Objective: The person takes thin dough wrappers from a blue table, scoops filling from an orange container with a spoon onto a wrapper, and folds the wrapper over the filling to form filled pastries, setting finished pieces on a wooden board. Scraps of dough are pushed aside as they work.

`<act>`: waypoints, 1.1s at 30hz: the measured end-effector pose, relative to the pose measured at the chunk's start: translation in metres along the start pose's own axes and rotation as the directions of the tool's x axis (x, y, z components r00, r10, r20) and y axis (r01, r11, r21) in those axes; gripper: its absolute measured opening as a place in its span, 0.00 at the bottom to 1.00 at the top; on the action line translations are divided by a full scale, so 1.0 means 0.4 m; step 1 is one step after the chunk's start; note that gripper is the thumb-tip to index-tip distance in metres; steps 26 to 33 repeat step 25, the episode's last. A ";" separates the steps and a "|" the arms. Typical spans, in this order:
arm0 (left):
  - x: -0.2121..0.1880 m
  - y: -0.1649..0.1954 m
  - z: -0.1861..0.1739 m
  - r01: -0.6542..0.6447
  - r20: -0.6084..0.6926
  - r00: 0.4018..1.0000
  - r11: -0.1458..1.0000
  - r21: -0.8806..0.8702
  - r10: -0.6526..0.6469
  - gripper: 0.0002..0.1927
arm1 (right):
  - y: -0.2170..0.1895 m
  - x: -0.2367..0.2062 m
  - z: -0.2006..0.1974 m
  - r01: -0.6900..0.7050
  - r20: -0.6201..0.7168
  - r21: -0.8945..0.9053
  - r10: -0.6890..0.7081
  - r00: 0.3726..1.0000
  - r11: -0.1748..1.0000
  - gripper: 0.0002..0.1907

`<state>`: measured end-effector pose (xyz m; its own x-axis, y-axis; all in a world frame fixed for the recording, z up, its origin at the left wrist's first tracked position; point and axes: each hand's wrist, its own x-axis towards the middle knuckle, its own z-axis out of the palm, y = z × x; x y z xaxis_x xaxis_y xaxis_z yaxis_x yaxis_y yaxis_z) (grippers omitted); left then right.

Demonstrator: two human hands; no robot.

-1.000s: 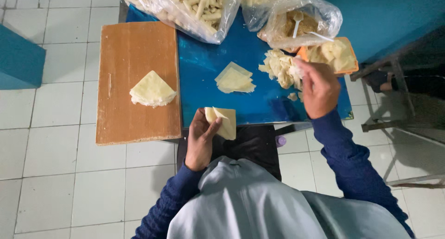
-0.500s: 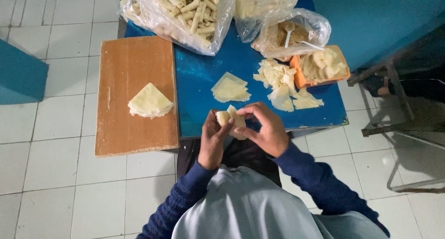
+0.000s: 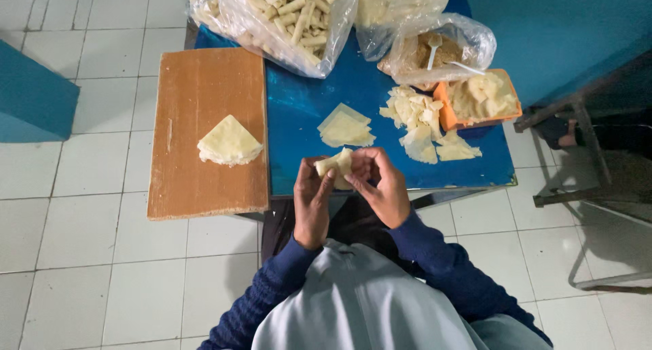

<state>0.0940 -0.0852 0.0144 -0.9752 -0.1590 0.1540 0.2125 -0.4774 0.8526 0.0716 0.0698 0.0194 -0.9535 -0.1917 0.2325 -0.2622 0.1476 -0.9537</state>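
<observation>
Filling hidden inside the pastry wrapper (image 3: 337, 164), pinched by left hand (image 3: 314, 202) and right hand (image 3: 382, 187); top-cropped plastic bag (image 3: 272, 21) holds rolled pastries (image 3: 295, 7).

On my blue worktop (image 3: 299, 112) a wooden board (image 3: 204, 99) lies at the left with a stack of pale folded wrappers (image 3: 229, 142) on it. At the far edge a clear bag of rolled pastries (image 3: 285, 14) sits beside a bag of brown filling with a spoon (image 3: 435, 51). An orange tray of pale pieces (image 3: 483, 97) stands at the right, with more loose wrappers (image 3: 346, 127) near the middle.
</observation>
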 end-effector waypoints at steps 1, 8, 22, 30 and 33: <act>0.000 -0.001 0.003 -0.009 -0.004 1.000 0.999 -0.033 0.009 0.08 | -0.006 -0.001 0.002 0.009 -0.002 -0.061 -0.009 1.000 0.998 0.16; -0.011 -0.004 0.013 -0.019 -0.027 1.000 0.977 -0.213 0.014 0.09 | -0.036 0.013 0.017 0.006 -0.005 0.017 -0.006 1.000 1.000 0.15; -0.015 -0.005 -0.013 0.054 -0.088 0.994 0.985 -0.164 -0.069 0.09 | 0.059 0.045 -0.027 -0.243 0.088 0.626 0.243 0.966 0.741 0.06; -0.023 0.015 -0.037 0.186 -0.125 0.971 0.971 -0.149 -0.205 0.12 | 0.078 0.073 -0.065 -0.386 0.202 0.711 0.355 0.913 0.588 0.09; -0.023 0.015 -0.037 0.186 -0.125 0.971 0.971 -0.149 -0.205 0.12 | 0.078 0.073 -0.065 -0.386 0.202 0.711 0.355 0.913 0.588 0.09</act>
